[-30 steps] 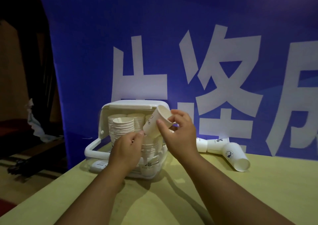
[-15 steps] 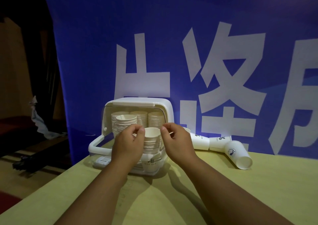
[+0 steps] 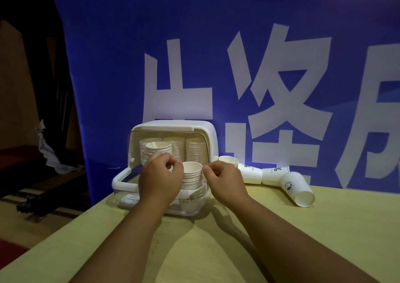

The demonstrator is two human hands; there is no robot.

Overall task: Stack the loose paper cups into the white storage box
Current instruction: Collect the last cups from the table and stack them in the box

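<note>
Top cup: tilted in the right hand a second ago, it now sits upright, nested on the front stack at the open front of the white storage box.
Front stack: stands at the box's front edge, ahead of the rear stacks filling the box's back.
Left hand: fingers curled at the stack's left side; whether they grip it cannot be told.
Right hand: fingertips drawn together at the top cup's rim; touching or just let go, cannot be told.
Loose cups: a nested run lying on the surface, right of the box.
Risk, seating: a cup not pressed fully home may sit crooked and make the stack lean.
Risk, withdrawal: a curled finger catching the rim could lift the cup back out or tip the stack out of the box's front.
</note>
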